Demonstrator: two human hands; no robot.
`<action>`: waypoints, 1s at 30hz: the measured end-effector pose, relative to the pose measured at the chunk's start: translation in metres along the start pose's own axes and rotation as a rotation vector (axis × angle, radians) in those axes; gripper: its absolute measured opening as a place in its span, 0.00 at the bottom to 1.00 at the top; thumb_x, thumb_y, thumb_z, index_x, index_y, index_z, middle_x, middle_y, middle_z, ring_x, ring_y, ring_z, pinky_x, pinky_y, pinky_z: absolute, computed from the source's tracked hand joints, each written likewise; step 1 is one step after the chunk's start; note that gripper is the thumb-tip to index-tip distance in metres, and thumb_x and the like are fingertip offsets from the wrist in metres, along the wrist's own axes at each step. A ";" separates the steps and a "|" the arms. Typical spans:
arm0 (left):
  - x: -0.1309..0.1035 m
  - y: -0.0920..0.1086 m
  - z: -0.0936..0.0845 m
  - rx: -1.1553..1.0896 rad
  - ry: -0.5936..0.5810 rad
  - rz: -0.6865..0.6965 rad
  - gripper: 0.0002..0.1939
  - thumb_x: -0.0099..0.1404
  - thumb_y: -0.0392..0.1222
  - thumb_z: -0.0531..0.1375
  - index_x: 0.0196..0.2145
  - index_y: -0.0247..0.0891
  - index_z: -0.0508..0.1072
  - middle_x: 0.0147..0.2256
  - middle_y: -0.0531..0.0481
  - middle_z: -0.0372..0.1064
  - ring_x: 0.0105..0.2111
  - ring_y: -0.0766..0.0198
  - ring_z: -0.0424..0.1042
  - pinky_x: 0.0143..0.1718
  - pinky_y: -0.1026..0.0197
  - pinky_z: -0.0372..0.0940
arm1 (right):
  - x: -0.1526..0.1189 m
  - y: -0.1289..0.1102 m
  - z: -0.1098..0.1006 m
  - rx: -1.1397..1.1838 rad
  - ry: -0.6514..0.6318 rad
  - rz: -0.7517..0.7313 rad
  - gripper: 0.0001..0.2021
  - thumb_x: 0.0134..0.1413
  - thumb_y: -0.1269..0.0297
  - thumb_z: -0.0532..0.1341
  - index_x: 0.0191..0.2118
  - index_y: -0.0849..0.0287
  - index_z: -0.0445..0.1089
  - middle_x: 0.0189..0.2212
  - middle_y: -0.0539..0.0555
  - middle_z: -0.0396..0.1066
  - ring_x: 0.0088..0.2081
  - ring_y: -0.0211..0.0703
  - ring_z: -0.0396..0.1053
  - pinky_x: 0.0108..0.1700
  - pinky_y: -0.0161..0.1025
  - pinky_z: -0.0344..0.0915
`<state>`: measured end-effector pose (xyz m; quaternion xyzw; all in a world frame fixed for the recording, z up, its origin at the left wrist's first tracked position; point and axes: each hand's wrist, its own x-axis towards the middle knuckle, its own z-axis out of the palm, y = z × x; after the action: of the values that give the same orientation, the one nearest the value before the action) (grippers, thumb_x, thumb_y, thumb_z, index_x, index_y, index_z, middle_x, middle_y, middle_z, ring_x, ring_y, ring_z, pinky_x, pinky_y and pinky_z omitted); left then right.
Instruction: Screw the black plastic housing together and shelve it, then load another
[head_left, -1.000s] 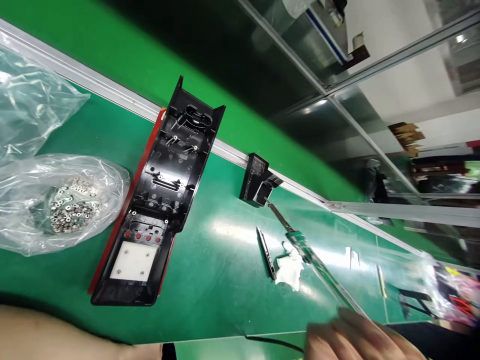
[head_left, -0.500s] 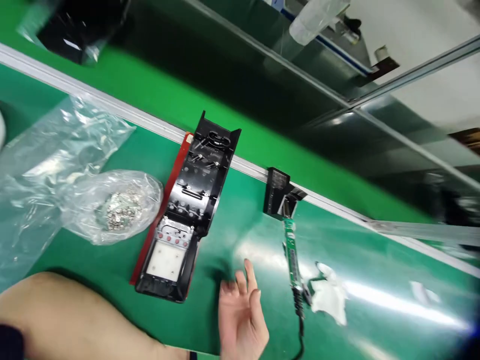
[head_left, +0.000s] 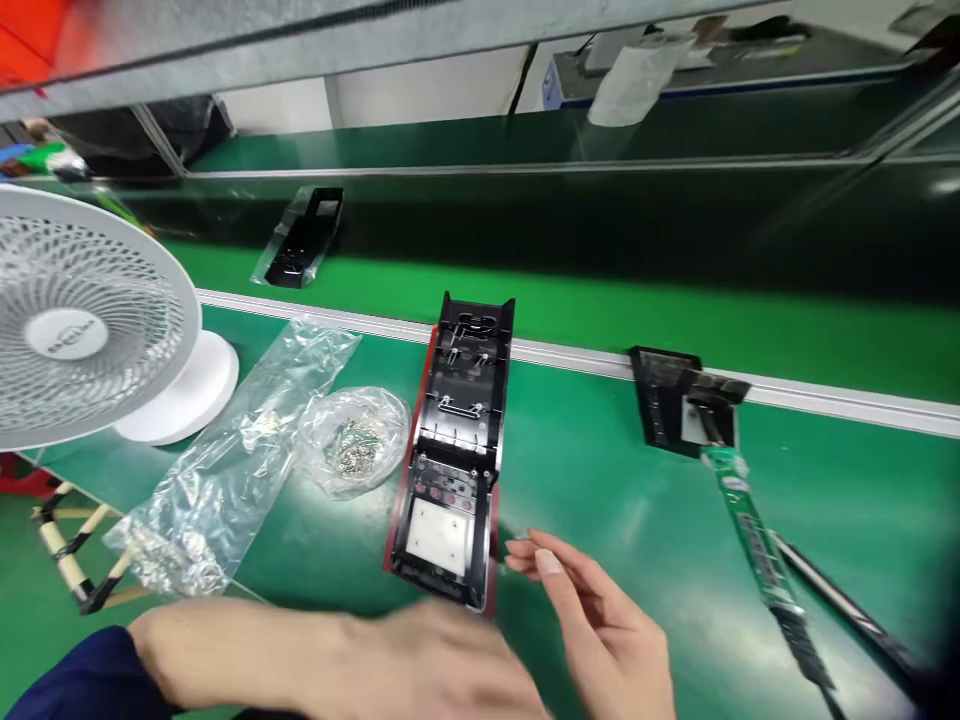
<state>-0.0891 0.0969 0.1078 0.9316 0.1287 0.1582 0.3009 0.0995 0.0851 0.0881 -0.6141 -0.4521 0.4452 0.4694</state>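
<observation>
A long black plastic housing [head_left: 457, 440] with a red underlayer lies on the green table, its white square pad toward me. My right hand [head_left: 600, 625] hovers just right of its near end, fingers spread and empty, fingertips almost touching the housing. My left hand [head_left: 420, 665] is blurred at the bottom of the view, below the housing's near end, holding nothing that I can see. A small clear bag of metal screws [head_left: 356, 445] rests just left of the housing.
A green-handled soldering iron [head_left: 754, 535] rests in a black stand [head_left: 667, 400] at right. A white desk fan [head_left: 82, 315] stands at left beside an empty clear bag [head_left: 225, 470]. Another bagged black part [head_left: 304, 235] lies on the far belt.
The view swung left and levelled, bringing the fan into sight. My right hand moved toward the housing's near end. My left hand came in at the bottom.
</observation>
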 end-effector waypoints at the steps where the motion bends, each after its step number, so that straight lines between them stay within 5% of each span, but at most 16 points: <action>1: -0.013 -0.012 -0.017 0.086 0.160 -0.027 0.14 0.67 0.40 0.47 0.44 0.35 0.69 0.39 0.42 0.69 0.42 0.62 0.69 0.45 0.60 0.69 | 0.001 0.001 -0.001 -0.053 -0.001 -0.008 0.26 0.56 0.41 0.61 0.43 0.64 0.72 0.37 0.58 0.68 0.37 0.45 0.69 0.46 0.31 0.69; 3: -0.043 -0.039 -0.056 0.565 0.711 -0.302 0.12 0.65 0.37 0.47 0.39 0.39 0.69 0.36 0.47 0.71 0.39 0.66 0.70 0.42 0.64 0.68 | 0.004 0.004 -0.003 -0.142 0.019 -0.052 0.27 0.55 0.39 0.59 0.42 0.61 0.73 0.36 0.55 0.68 0.39 0.45 0.69 0.49 0.31 0.68; 5: -0.076 -0.064 -0.093 0.716 0.831 -0.642 0.13 0.66 0.38 0.46 0.38 0.35 0.69 0.38 0.41 0.70 0.41 0.60 0.69 0.45 0.57 0.67 | 0.008 0.007 -0.004 -0.202 0.027 -0.097 0.27 0.54 0.38 0.58 0.42 0.59 0.73 0.35 0.53 0.68 0.39 0.45 0.69 0.50 0.32 0.67; 7: -0.106 -0.086 -0.118 0.774 0.820 -0.966 0.18 0.66 0.39 0.46 0.48 0.28 0.66 0.46 0.33 0.66 0.49 0.50 0.65 0.51 0.47 0.62 | 0.010 0.007 -0.005 -0.235 0.011 -0.131 0.27 0.54 0.38 0.57 0.41 0.59 0.74 0.35 0.52 0.68 0.38 0.46 0.70 0.45 0.31 0.70; 10: -0.138 -0.110 -0.128 0.714 0.647 -1.348 0.24 0.63 0.40 0.52 0.52 0.19 0.62 0.45 0.26 0.63 0.50 0.40 0.63 0.51 0.41 0.60 | 0.008 0.007 -0.004 -0.251 -0.023 -0.165 0.26 0.55 0.38 0.56 0.40 0.58 0.74 0.35 0.51 0.68 0.33 0.46 0.70 0.23 0.29 0.68; 12: -0.149 -0.122 -0.126 0.635 0.544 -1.509 0.24 0.63 0.42 0.56 0.52 0.20 0.62 0.43 0.29 0.65 0.47 0.43 0.65 0.50 0.43 0.61 | 0.006 0.006 -0.001 -0.273 -0.063 -0.213 0.24 0.58 0.41 0.55 0.40 0.58 0.74 0.37 0.50 0.68 0.32 0.44 0.70 0.18 0.30 0.63; 14: -0.155 -0.130 -0.124 0.549 0.487 -1.602 0.21 0.63 0.43 0.58 0.49 0.25 0.65 0.39 0.37 0.67 0.44 0.52 0.68 0.48 0.47 0.63 | 0.005 0.005 0.001 -0.320 -0.099 -0.284 0.22 0.61 0.45 0.53 0.41 0.58 0.74 0.38 0.50 0.68 0.34 0.44 0.70 0.25 0.32 0.67; 19: -0.157 -0.130 -0.132 0.395 0.531 -1.520 0.08 0.64 0.39 0.57 0.29 0.32 0.67 0.25 0.51 0.63 0.30 0.64 0.66 0.42 0.58 0.63 | 0.011 -0.001 0.003 -0.469 -0.013 -0.488 0.21 0.67 0.52 0.47 0.41 0.61 0.72 0.38 0.51 0.68 0.36 0.46 0.69 0.43 0.38 0.68; 24: -0.139 -0.094 -0.139 0.346 0.883 -1.270 0.11 0.63 0.46 0.52 0.28 0.36 0.62 0.42 0.45 0.69 0.36 0.62 0.69 0.40 0.60 0.63 | 0.032 -0.022 0.006 -0.664 0.161 -0.769 0.19 0.70 0.66 0.44 0.39 0.66 0.70 0.38 0.52 0.67 0.36 0.42 0.67 0.39 0.37 0.64; 30: -0.090 -0.045 -0.149 0.365 1.083 -0.964 0.11 0.63 0.49 0.53 0.31 0.39 0.61 0.45 0.51 0.70 0.43 0.64 0.70 0.40 0.63 0.62 | 0.082 -0.083 0.041 -1.212 0.000 -0.512 0.10 0.62 0.82 0.57 0.45 0.66 0.71 0.43 0.54 0.64 0.44 0.47 0.61 0.46 0.42 0.60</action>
<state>-0.2335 0.1798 0.1755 0.5989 0.6772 0.4213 0.0720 0.0641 0.1850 0.1530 -0.6427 -0.7546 -0.0141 0.1318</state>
